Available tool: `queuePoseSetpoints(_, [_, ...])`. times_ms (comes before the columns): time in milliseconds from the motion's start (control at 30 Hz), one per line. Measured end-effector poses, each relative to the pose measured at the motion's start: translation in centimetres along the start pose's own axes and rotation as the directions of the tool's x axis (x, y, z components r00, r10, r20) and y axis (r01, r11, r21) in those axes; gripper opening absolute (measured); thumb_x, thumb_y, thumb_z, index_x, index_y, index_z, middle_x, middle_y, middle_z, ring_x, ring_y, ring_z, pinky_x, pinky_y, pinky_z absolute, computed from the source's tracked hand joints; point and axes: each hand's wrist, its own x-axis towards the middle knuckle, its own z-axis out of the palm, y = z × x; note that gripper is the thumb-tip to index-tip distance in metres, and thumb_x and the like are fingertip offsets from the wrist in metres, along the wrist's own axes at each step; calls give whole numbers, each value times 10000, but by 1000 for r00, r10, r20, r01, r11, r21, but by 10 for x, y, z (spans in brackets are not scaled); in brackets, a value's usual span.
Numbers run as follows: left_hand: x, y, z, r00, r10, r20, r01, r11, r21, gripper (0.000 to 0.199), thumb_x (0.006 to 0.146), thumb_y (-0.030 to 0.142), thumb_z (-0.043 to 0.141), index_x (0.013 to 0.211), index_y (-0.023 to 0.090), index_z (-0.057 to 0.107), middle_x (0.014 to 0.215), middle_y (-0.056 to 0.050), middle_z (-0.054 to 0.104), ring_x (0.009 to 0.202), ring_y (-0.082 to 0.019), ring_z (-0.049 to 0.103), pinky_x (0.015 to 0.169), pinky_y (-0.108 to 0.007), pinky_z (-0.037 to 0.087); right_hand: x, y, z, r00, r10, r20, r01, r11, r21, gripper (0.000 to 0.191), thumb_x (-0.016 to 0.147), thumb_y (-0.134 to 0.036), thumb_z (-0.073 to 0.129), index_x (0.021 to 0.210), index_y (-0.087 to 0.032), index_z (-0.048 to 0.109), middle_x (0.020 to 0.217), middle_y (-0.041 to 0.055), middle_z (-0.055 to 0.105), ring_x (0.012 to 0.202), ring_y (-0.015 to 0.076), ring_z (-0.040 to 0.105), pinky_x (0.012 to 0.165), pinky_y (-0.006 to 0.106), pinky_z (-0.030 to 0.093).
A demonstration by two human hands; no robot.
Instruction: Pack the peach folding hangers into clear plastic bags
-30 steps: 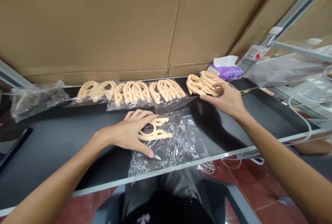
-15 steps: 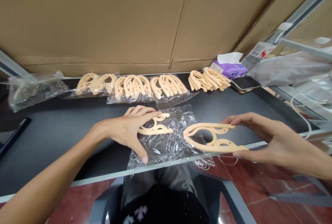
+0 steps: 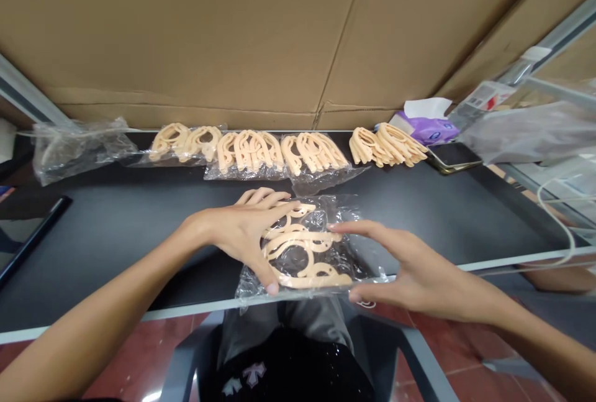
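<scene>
Several beige plastic folding hangers lie around my hands. My left hand (image 3: 246,222) rests with fingers spread over a clear plastic bag (image 3: 326,203) and a folding hanger (image 3: 305,209) partly under the fingers. Nearer to me, a second folding hanger (image 3: 321,281) lies at the bag, its left end beside my left thumb. I cannot tell whether it is wholly inside the film. My right hand (image 3: 410,271) is at that hanger's right end, index finger by the upper arm, thumb just below the lower one, fingers apart.
Along the back lie bagged hangers (image 3: 251,150), a loose pile of hangers (image 3: 388,144), and a crumpled plastic bag (image 3: 79,147). A purple tissue pack (image 3: 426,128), a phone (image 3: 454,155) and a bottle (image 3: 493,94) stand at the right. Cardboard (image 3: 195,29) walls the back.
My right hand has moved left, bringing the nearer hanger over to the bag beside the first one. My left hand keeps its spread pose. The view has shifted slightly.
</scene>
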Motion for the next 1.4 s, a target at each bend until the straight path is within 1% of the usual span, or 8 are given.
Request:
queuePoseSetpoints(267, [0, 3, -1, 1000, -15, 15, 15, 1000, 11, 1297, 598, 785, 748, 1644, 294, 160, 1723, -133, 119, 1545, -436, 83, 1215, -644, 156, 11, 14, 12, 991, -51, -126, 34, 990, -135, 258, 973, -398, 576, 1140, -261, 718, 1136, 88, 720, 1110, 286, 624, 969, 529, 518])
queuePoseSetpoints(367, [2, 2, -2, 999, -25, -41, 25, 1000, -5, 956, 847, 802, 485, 1625, 297, 253, 1701, -112, 216, 1526, -386, 172, 1221, -605, 167, 14, 19, 21, 988, -76, -137, 51, 982, -181, 225, 986, -338, 561, 1065, -243, 748, 1099, 98, 701, 1080, 289, 590, 964, 558, 486])
queuePoseSetpoints(467, [4, -5, -4, 998, -5, -62, 4, 1000, -6, 690, 986, 664, 312, 1600, 349, 310, 1665, -51, 322, 1490, -333, 261, 1226, -586, 160, 15, 23, 24, 982, -61, -181, 23, 979, -204, 201, 974, -335, 589, 1031, -243, 759, 1083, 96, 692, 1066, 293, 573, 959, 571, 466])
queuePoseSetpoints(733, [1, -20, -20, 998, 52, 41, -48, 994, -94, 921, 828, 608, 607, 1623, 309, 252, 1712, -39, 230, 1516, -344, 232, 1234, -544, 193, 15, 26, 26, 980, -61, -192, 37, 991, -130, 113, 907, -349, 701, 957, -287, 780, 1078, 68, 690, 1054, 287, 563, 935, 533, 470])
queuePoseSetpoints(933, [4, -23, -16, 999, 39, 0, -39, 997, -63, 874, 795, 483, 629, 1594, 312, 317, 1699, -30, 269, 1502, -318, 266, 1230, -530, 217, 22, 27, 32, 972, -61, -227, 41, 995, -95, 148, 919, -359, 688, 1017, -292, 776, 1051, 68, 695, 1036, 281, 564, 927, 514, 464])
queuePoseSetpoints(1033, [6, -25, -11, 998, 48, -35, -50, 998, -34, 853, 788, 432, 619, 1582, 287, 341, 1679, -36, 312, 1483, -318, 291, 1230, -525, 220, 25, 25, 30, 973, -58, -224, 41, 996, -81, 138, 929, -383, 670, 932, -286, 768, 1026, 64, 688, 1029, 279, 563, 923, 513, 454])
queuePoseSetpoints(1233, [8, -24, -6, 991, 57, -123, -60, 998, -29, 837, 758, 397, 629, 1548, 263, 384, 1591, -58, 438, 1380, -311, 400, 1185, -492, 306, 22, 18, 24, 987, -73, -140, 62, 995, -84, 178, 940, -418, 650, 845, -294, 736, 1035, 54, 653, 1049, 277, 563, 944, 534, 416])
queuePoseSetpoints(1400, [10, -23, -3, 980, 94, -177, -96, 995, -6, 776, 751, 403, 643, 1493, 265, 461, 1551, -52, 478, 1366, -300, 416, 1191, -480, 276, 20, 22, 27, 981, -62, -182, 48, 996, -80, 142, 931, -413, 656, 918, -303, 747, 1059, 62, 647, 1043, 277, 573, 930, 532, 428])
